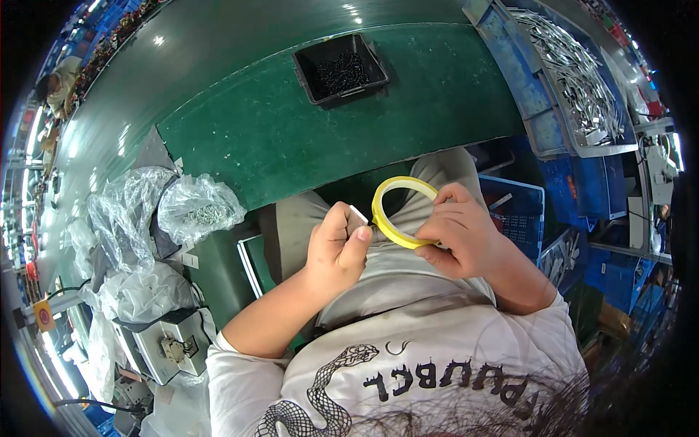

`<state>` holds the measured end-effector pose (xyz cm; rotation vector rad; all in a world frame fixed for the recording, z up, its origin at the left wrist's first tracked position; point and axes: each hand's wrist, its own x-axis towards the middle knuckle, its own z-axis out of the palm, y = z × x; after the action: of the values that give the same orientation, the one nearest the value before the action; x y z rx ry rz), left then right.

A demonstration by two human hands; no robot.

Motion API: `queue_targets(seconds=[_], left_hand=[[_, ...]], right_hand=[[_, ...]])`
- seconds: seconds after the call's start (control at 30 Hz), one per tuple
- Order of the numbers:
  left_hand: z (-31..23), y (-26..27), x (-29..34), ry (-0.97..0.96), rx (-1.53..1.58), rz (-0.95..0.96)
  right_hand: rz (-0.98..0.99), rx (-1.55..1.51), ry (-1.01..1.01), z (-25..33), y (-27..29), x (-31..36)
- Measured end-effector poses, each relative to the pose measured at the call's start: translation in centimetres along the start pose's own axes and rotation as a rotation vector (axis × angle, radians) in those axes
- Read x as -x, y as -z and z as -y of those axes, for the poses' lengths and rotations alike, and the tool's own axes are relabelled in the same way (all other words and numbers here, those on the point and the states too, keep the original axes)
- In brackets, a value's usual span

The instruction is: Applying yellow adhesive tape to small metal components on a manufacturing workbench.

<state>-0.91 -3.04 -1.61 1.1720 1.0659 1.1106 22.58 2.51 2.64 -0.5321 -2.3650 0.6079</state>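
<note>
My right hand [462,234] grips the right side of a roll of yellow tape [379,218], held up over my lap with its opening facing me. Close to the roll's left edge, my left hand [336,244] is closed, with thumb and forefinger pinching a small, narrow white strip [358,214]. The strip's lower end lies near the thumb and is partly hidden by the fingers. The left thumb comes near the tape's edge; whether a tape end runs between them cannot be told.
A black bin [341,71] of small dark parts stands on the green table [429,95]. To the right, a blue crate [542,98] holds many shiny metal strips. Clear plastic bags [200,207], one with small metal parts, lie left, above a grey metal device [171,346].
</note>
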Motion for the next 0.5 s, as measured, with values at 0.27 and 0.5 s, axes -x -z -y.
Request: queue_targets(seconds=[0.27,0.5], left_hand=[[-0.85,-0.48,-0.57,0.105,0.008,0.014],[-0.43,-0.12,-0.63,-0.004,-0.026,0.091]], right_hand=[[-0.014,-0.021,0.004,0.31,0.43,-0.04],[-0.012,-0.013,0.001,0.21,0.6,-0.08]])
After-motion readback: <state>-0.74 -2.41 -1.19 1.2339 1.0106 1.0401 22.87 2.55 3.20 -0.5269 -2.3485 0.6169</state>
